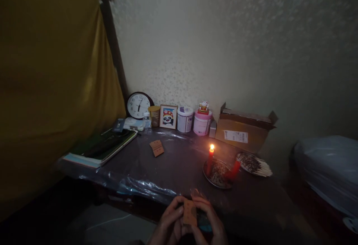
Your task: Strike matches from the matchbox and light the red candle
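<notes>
At the table's near edge, my left hand and my right hand both grip a small brown cardboard box between their fingers. It is held upright; any opening in it is too dim to make out. A similar brown folded card lies on the table farther off. Beyond my right hand, a lit red candle stands upright on a round plate strewn with dark bits. A second red piece, blurred and tilted, leans at the plate's right side.
Another plate holds dark bits and pale sticks. Along the wall stand a clock, a framed panda picture, two tubs and a cardboard box. Books lie left by a yellow curtain.
</notes>
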Available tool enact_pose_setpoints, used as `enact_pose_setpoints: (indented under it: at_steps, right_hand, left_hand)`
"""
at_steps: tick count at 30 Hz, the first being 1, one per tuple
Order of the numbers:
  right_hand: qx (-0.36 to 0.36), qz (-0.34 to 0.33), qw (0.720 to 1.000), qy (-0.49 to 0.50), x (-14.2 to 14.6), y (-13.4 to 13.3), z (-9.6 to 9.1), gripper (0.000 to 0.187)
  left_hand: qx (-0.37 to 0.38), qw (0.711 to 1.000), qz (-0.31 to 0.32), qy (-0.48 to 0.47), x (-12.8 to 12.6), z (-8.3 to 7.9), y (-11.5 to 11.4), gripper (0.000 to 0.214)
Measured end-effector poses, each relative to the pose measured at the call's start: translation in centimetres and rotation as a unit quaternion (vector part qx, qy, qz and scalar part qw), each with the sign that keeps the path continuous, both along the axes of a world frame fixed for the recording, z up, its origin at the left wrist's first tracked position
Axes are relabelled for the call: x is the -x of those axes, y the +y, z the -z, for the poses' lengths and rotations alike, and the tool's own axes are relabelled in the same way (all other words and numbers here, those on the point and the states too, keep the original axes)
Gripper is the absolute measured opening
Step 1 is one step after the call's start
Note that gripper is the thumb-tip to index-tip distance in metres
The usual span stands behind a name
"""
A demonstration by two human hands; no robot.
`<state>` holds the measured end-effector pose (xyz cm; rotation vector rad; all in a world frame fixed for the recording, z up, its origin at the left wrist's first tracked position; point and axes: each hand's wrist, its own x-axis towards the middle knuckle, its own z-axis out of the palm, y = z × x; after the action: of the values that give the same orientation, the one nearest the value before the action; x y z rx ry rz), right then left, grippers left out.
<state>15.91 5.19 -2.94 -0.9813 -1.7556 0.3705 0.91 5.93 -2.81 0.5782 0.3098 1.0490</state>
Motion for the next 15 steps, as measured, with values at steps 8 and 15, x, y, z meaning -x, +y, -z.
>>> enact_pose_setpoints:
  at_steps: [8, 15]
  right_hand:
    - [0.01, 0.014, 0.997, 0.071, 1.0, -0.4, 0.4, 0.034]
    - [0.03, 0.023, 0.998, 0.052, 0.9, -0.8, 0.4, 0.037]
  left_hand:
    - [-0.003, 0.998, 0.052, -0.032, 0.4, 0.5, 0.3, 0.015]
    - [0.017, 0.999, 0.003, 0.04, 0.3, -0.8, -0.4, 0.014]
